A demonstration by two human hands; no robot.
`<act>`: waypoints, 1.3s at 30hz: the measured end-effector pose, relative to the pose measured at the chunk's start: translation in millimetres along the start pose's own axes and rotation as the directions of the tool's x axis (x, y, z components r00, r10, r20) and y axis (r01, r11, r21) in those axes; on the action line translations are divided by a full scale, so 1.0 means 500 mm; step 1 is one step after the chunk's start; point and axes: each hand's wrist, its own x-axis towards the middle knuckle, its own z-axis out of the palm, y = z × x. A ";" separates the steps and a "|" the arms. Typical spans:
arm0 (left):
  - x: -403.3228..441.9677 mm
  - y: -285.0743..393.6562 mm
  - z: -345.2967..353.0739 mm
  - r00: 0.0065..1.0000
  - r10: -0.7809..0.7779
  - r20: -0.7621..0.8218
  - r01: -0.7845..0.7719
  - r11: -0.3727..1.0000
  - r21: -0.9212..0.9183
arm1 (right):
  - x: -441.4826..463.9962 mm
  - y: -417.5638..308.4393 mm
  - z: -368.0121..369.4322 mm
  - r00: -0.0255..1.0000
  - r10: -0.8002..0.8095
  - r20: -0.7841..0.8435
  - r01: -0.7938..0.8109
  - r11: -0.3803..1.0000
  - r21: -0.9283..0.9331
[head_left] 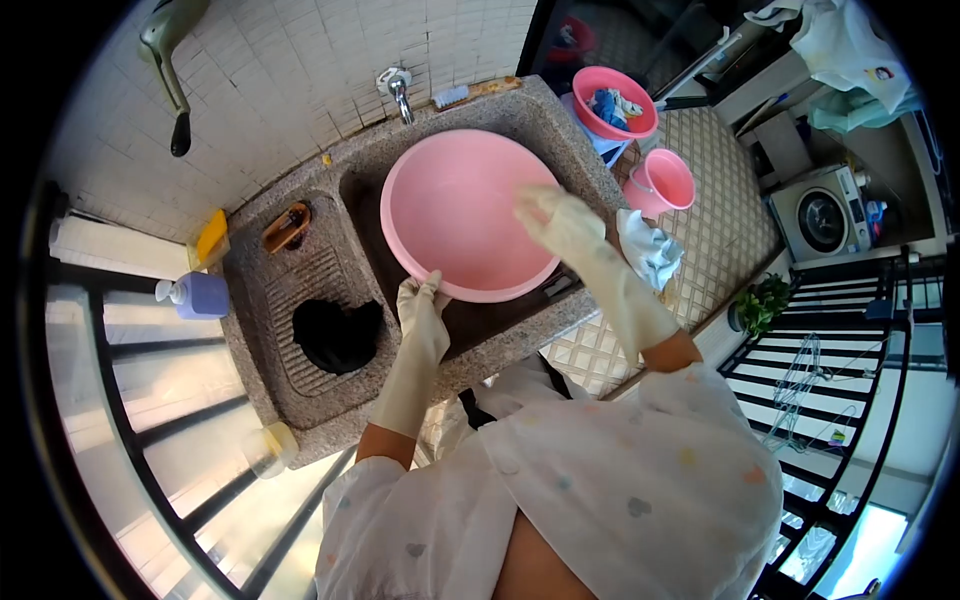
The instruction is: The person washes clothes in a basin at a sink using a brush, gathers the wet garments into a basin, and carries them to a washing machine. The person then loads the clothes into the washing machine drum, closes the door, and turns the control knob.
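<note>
A pink basin sits tilted in the deep side of the stone sink. My left hand, in a cream rubber glove, grips the near-left part of its rim, thumb over the edge. Over the basin's right side is my right hand, gloved too. Motion smears its fingers, so I cannot tell whether they hold anything. Dark cloth lies bunched on the ribbed washboard to the left. Above the basin, a metal tap comes out of the tiled wall.
A brush and a purple pump bottle are at the sink's left. Another brush rests by the tap. At right stand a pink basin of clothes, a pink bucket, a light blue cloth and a washing machine.
</note>
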 end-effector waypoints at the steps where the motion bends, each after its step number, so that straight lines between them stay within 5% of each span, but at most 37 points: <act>1: 0.010 -0.012 -0.004 1.000 -0.017 -0.020 0.017 1.000 -0.023 | -0.020 -0.015 0.001 0.998 -0.056 -0.024 0.056 0.998 0.012; 5: 0.053 -0.050 -0.034 0.998 -0.051 -0.039 0.046 0.993 -0.111 | -0.076 -0.086 -0.053 1.000 -0.005 0.005 0.004 0.979 0.205; 6: 0.053 -0.042 -0.033 0.998 -0.045 -0.035 0.041 0.994 -0.103 | -0.091 -0.082 -0.069 0.993 0.037 -0.113 -0.004 0.960 0.281; 8: 0.046 -0.028 -0.024 0.962 -0.036 -0.270 0.116 0.952 0.285 | -0.127 -0.070 -0.104 0.969 0.096 -0.228 -0.008 0.933 0.359; 10: 0.029 0.019 0.030 0.897 0.408 -0.172 -0.224 0.754 0.618 | -0.160 -0.045 -0.141 0.875 0.326 -0.358 -0.102 0.847 0.521; 11: 0.091 0.024 0.035 0.727 0.687 0.002 -0.503 0.531 0.682 | -0.180 -0.025 -0.155 0.868 0.343 -0.358 -0.116 0.842 0.526; 12: 0.082 0.091 0.104 0.651 0.753 0.094 -0.570 0.403 0.716 | -0.213 -0.005 -0.166 0.808 0.412 -0.422 -0.153 0.837 0.526; 13: 0.156 0.151 0.128 0.737 0.639 0.222 -0.606 0.478 0.635 | -0.248 0.021 -0.179 0.734 0.475 -0.486 -0.191 0.830 0.524; 14: 0.214 0.196 0.171 0.741 0.630 0.233 -0.627 0.524 0.576 | -0.279 0.070 -0.188 0.746 0.311 -0.589 -0.160 0.942 0.295; 16: 0.304 0.282 0.252 0.783 0.594 0.187 -0.599 0.636 0.487 | -0.341 0.095 -0.212 0.656 0.596 -0.464 -0.344 0.782 0.519; 18: 0.346 0.340 0.304 0.847 0.449 0.284 -0.531 0.694 0.486 | -0.408 0.143 -0.220 0.594 0.615 -0.519 -0.331 0.775 0.539; 21: 0.438 0.333 0.329 0.703 0.358 0.615 -0.630 0.714 0.305 | -0.532 0.209 -0.227 0.461 0.744 -0.483 -0.650 0.654 0.387; 23: 0.388 0.286 0.399 0.825 0.358 0.436 -0.525 0.770 0.362 | -0.597 0.253 -0.225 0.361 0.814 -0.455 -0.704 0.557 0.440; 27: 0.267 0.215 0.508 0.780 0.526 0.338 -0.625 0.625 0.468 | -0.726 0.386 -0.204 0.218 0.923 -0.318 -0.771 0.362 0.524; 28: 0.188 0.180 0.548 0.789 0.553 0.269 -0.609 0.645 0.461 | -0.757 0.424 -0.199 0.177 0.948 -0.265 -0.771 0.301 0.561; 30: 0.001 0.085 0.617 0.665 0.606 0.436 -0.742 0.601 0.296 | -0.829 0.521 -0.175 0.093 0.991 -0.092 -0.748 0.130 0.651; 32: -0.145 -0.042 0.665 0.641 0.582 0.500 -0.751 0.609 0.255 | -0.899 0.629 -0.145 0.106 0.988 -0.110 -0.803 0.150 0.577; 33: -0.186 -0.127 0.677 0.592 0.558 0.581 -0.753 0.639 0.154 | -0.933 0.686 -0.119 0.071 0.997 -0.038 -0.653 0.075 0.754; 34: -0.217 -0.214 0.688 0.536 0.520 0.666 -0.738 0.671 0.070 | -0.958 0.734 -0.114 0.051 0.999 -0.006 -0.697 0.040 0.716; 36: -0.295 -0.384 0.744 0.538 0.254 0.804 -0.698 0.669 0.255 | -0.990 0.808 -0.103 0.038 0.999 -0.004 -0.722 0.031 0.691; 39: -0.299 -0.636 0.827 0.778 -0.035 0.627 -0.382 0.765 0.518 | -1.031 0.933 -0.060 -0.039 0.998 0.058 -0.750 -0.067 0.658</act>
